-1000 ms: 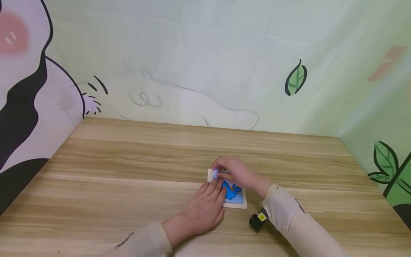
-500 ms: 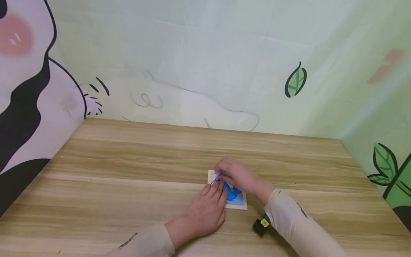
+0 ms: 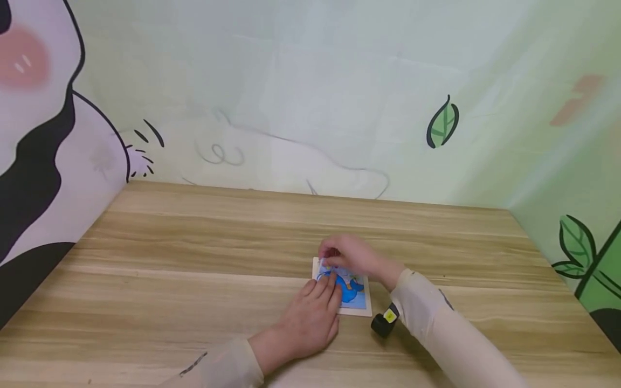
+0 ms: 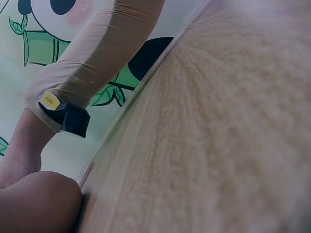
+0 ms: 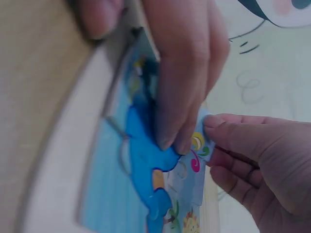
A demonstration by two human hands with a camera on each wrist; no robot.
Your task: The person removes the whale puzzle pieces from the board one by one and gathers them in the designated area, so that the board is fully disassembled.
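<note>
A small wooden jigsaw puzzle with a pale frame (image 3: 359,312) lies on the table, its picture showing a blue whale (image 3: 348,293) on a light blue ground. My left hand (image 3: 308,318) rests its straight fingers on the whale from the lower left. At the puzzle's far left corner, my right hand (image 3: 356,258) pinches a puzzle piece between thumb and fingers. In the right wrist view this piece (image 5: 200,138) is light blue with yellow, green and pink swirls, and sits at the picture's edge. Left-hand fingers (image 5: 180,97) press on the whale there.
A wood-grain table (image 3: 170,312) spreads around the puzzle. A black wrist camera (image 3: 383,324) with a yellow label juts from the right sleeve, close over the tabletop. Behind stands a pale green wall sheet (image 3: 291,97) printed with a panda and leaves.
My right hand has shifted slightly left at the puzzle's far corner; the piece it pinches looked tilted half a second ago and lies flatter now. The left hand stays in place.
</note>
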